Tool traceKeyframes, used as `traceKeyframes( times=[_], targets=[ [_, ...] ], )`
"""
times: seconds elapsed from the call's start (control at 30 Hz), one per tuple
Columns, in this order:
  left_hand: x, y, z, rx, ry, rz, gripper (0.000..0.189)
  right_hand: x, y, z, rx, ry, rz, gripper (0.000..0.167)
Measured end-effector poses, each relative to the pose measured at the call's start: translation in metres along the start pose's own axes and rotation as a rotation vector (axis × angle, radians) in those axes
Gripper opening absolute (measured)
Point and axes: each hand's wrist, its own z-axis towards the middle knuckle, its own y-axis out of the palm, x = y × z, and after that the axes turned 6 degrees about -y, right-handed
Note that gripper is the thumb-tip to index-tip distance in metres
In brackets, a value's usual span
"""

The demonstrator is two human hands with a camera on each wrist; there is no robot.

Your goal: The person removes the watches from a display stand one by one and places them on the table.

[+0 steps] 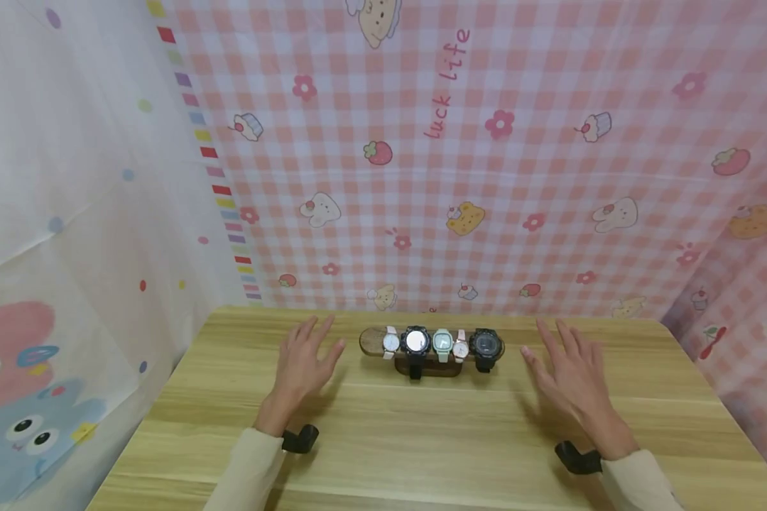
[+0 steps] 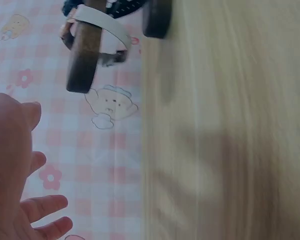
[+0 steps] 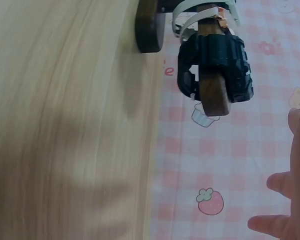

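Observation:
A dark wooden watch stand [image 1: 372, 342] is near the back of the table, with several watches strapped along its bar. From left to right come a white-strapped watch [image 1: 390, 343], a black watch with a bright face [image 1: 415, 341], a mint green square watch [image 1: 443, 342], a small pink-strapped watch [image 1: 460, 348] and a bulky black digital watch [image 1: 486, 343]. My left hand [image 1: 303, 365] hovers left of the stand, fingers spread, holding nothing. On the other side my right hand [image 1: 572, 372] is likewise spread and apart from the stand. The right wrist view shows the black watch [image 3: 215, 62] at the bar's end.
The light wooden table [image 1: 383, 440] ends at a pink checked cloth [image 1: 409, 177] hanging behind it. A white patterned cloth [image 1: 102, 213] hangs at the left. Black wrist mounts [image 1: 300, 439] sit by both cuffs.

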Motion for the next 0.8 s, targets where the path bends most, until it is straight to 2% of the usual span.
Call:
traceKeyframes(
  times=[0.2, 0.3, 0.37, 0.53, 0.7, 0.8],
  targets=[
    [0.006, 0.003, 0.007, 0.03, 0.026, -0.161, 0.056, -0.004, 0.002, 0.007, 0.043, -0.014, 0.116, 0.063],
    [0.01, 0.005, 0.01, 0.025, 0.025, -0.251, 0.054, -0.007, 0.004, 0.011, 0.048, -0.012, 0.174, 0.063],
    [0.013, 0.008, 0.012, 0.001, 0.007, -0.303, 0.054, -0.008, 0.005, 0.013, 0.039, 0.002, 0.222, 0.063],
    [0.017, 0.017, 0.017, -0.052, -0.037, -0.366, 0.054, -0.012, 0.009, 0.018, -0.015, 0.046, 0.331, 0.065],
    [0.022, 0.024, 0.019, -0.046, -0.013, -0.458, 0.053, -0.018, 0.015, 0.023, -0.055, 0.055, 0.384, 0.066],
    [0.026, 0.027, 0.02, -0.064, -0.008, -0.5, 0.052, -0.021, 0.018, 0.026, -0.064, 0.049, 0.4, 0.066]
  ],
)
